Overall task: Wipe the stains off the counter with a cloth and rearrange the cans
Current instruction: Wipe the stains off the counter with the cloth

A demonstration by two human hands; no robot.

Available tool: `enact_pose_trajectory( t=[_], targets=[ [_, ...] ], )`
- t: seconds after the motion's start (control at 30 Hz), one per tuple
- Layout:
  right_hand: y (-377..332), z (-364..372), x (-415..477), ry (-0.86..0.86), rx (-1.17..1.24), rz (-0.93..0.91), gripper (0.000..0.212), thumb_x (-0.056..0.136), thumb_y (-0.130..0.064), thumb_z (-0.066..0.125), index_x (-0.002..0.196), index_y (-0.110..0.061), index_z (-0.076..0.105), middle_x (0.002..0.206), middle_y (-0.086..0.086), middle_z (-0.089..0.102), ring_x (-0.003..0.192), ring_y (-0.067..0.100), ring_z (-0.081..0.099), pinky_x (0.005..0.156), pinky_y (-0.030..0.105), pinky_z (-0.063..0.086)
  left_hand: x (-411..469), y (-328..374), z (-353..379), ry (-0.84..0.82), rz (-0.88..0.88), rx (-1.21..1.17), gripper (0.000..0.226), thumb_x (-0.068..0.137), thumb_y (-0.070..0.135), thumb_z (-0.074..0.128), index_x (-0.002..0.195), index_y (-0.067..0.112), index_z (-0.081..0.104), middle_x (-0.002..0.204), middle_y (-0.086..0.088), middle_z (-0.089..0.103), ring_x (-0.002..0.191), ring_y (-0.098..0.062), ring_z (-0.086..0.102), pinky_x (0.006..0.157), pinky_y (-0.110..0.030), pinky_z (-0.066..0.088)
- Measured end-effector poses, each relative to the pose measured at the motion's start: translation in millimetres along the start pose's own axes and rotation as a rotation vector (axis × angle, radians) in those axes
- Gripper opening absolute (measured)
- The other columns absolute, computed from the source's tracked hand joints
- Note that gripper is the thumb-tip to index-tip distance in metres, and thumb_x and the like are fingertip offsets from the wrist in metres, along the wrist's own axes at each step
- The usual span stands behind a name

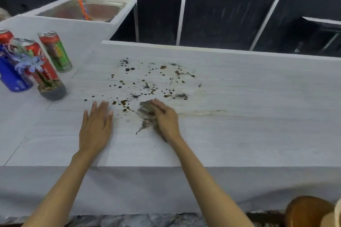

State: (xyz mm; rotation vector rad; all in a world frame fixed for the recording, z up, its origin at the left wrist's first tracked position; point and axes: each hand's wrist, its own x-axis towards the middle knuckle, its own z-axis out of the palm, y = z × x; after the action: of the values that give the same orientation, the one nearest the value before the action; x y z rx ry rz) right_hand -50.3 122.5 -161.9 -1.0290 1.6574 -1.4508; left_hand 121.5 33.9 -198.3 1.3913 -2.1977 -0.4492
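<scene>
Brown and black stains (147,83) speckle the middle of the pale grey counter (239,134). My right hand (164,118) presses a dirty grey cloth (147,109) onto the counter at the stains' near edge, fingers curled over it. My left hand (96,127) lies flat on the counter to the left of the cloth, fingers straight. Several cans stand at the far left: a red and green can (55,51), a red can (39,61), a blue can (13,77) and another red can (5,36).
A small grey pot with a blue artificial flower (51,88) stands in front of the cans. A steel sink (83,10) with a white rack and an orange brush sits at the back left. A brown round object (310,212) shows at the bottom right.
</scene>
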Motion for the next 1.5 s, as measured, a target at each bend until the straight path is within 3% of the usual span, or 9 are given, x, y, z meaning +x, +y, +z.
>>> enact_pose_trajectory(
  t=[0.13, 0.3, 0.53, 0.67, 0.77, 0.87, 1.0, 1.23, 1.5],
  targets=[
    [-10, -83, 13, 0.297, 0.545, 0.077, 0.033, 0.092, 0.000, 0.045, 0.123, 0.009, 0.051, 0.102, 0.012, 0.073, 0.099, 0.033, 0.067, 0.094, 0.045, 0.052, 0, 0, 1, -0.004, 0.004, -0.021, 0.052, 0.100, 0.035, 0.023, 0.145, 0.010, 0.029, 0.155, -0.004, 0.026, 0.147, -0.014, 0.006, 0.119, -0.034, -0.001],
    [29, -171, 9, 0.447, -0.871, 0.225, 0.045, 0.098, -0.017, 0.032, 0.142, -0.006, 0.032, 0.152, 0.018, 0.025, 0.143, 0.032, 0.016, 0.117, 0.043, 0.011, 2, 0, 2, -0.008, -0.006, -0.054, 0.051, 0.100, 0.035, 0.023, 0.145, 0.012, 0.029, 0.155, -0.003, 0.026, 0.147, -0.012, 0.006, 0.119, -0.032, -0.003],
    [31, -74, 14, 0.227, -1.297, -0.055, 0.061, 0.086, -0.023, 0.024, 0.143, -0.002, 0.024, 0.149, 0.016, 0.026, 0.139, 0.030, 0.017, 0.117, 0.043, 0.006, 2, 0, 3, -0.008, -0.012, -0.040, 0.053, 0.099, 0.037, 0.021, 0.146, 0.013, 0.027, 0.156, -0.003, 0.024, 0.147, -0.013, 0.006, 0.118, -0.032, -0.002],
    [23, -1, 8, 0.120, -0.830, -0.274, 0.051, 0.086, -0.005, 0.045, 0.137, -0.007, 0.043, 0.146, 0.010, 0.040, 0.140, 0.025, 0.024, 0.118, 0.034, 0.017, 1, 1, 1, -0.003, -0.027, -0.023, 0.053, 0.099, 0.037, 0.021, 0.146, 0.012, 0.028, 0.156, -0.003, 0.024, 0.147, -0.014, 0.006, 0.118, -0.032, -0.002],
    [8, -12, 10, 0.099, -0.147, -0.059, 0.034, 0.092, -0.005, 0.045, 0.121, -0.011, 0.062, 0.123, 0.009, 0.061, 0.107, 0.017, 0.055, 0.095, 0.016, 0.039, 0, 0, 1, 0.005, -0.034, -0.025, 0.053, 0.099, 0.037, 0.021, 0.146, 0.012, 0.027, 0.156, -0.003, 0.023, 0.147, -0.012, 0.005, 0.118, -0.031, -0.002],
    [-2, -72, 29, 0.077, 0.472, 0.163, 0.030, 0.094, -0.013, 0.049, 0.121, -0.006, 0.061, 0.111, 0.012, 0.068, 0.098, 0.035, 0.062, 0.100, 0.048, 0.045, 0, -1, 2, 0.025, -0.054, -0.020, 0.054, 0.099, 0.038, 0.021, 0.146, 0.014, 0.026, 0.156, -0.002, 0.022, 0.146, -0.011, 0.004, 0.118, -0.031, -0.003],
    [-6, -170, 62, 0.288, 0.631, 0.066, 0.033, 0.095, -0.011, 0.046, 0.123, 0.002, 0.057, 0.102, 0.015, 0.064, 0.083, 0.029, 0.063, 0.090, 0.041, 0.053, 5, 0, 3, 0.056, -0.127, -0.003, 0.054, 0.099, 0.038, 0.021, 0.146, 0.012, 0.026, 0.156, -0.004, 0.022, 0.147, -0.014, 0.004, 0.118, -0.033, -0.004],
    [47, -193, 111, 0.247, -0.995, -0.073, 0.048, 0.092, -0.017, 0.030, 0.133, 0.007, 0.036, 0.142, 0.025, 0.032, 0.136, 0.039, 0.021, 0.114, 0.046, 0.015, 7, 1, 9, 0.021, -0.147, 0.096, 0.059, 0.097, 0.045, 0.018, 0.149, 0.016, 0.019, 0.158, 0.001, 0.015, 0.146, -0.010, -0.001, 0.118, -0.033, -0.005],
    [34, -110, 97, 0.059, -1.143, -0.218, 0.062, 0.090, -0.017, 0.047, 0.145, -0.003, 0.022, 0.153, 0.015, 0.022, 0.143, 0.031, 0.012, 0.119, 0.041, 0.004, 10, 2, 10, 0.083, -0.221, 0.061, 0.056, 0.098, 0.041, 0.019, 0.148, 0.015, 0.021, 0.157, 0.000, 0.017, 0.146, -0.009, 0.002, 0.118, -0.031, -0.004]
  ],
)
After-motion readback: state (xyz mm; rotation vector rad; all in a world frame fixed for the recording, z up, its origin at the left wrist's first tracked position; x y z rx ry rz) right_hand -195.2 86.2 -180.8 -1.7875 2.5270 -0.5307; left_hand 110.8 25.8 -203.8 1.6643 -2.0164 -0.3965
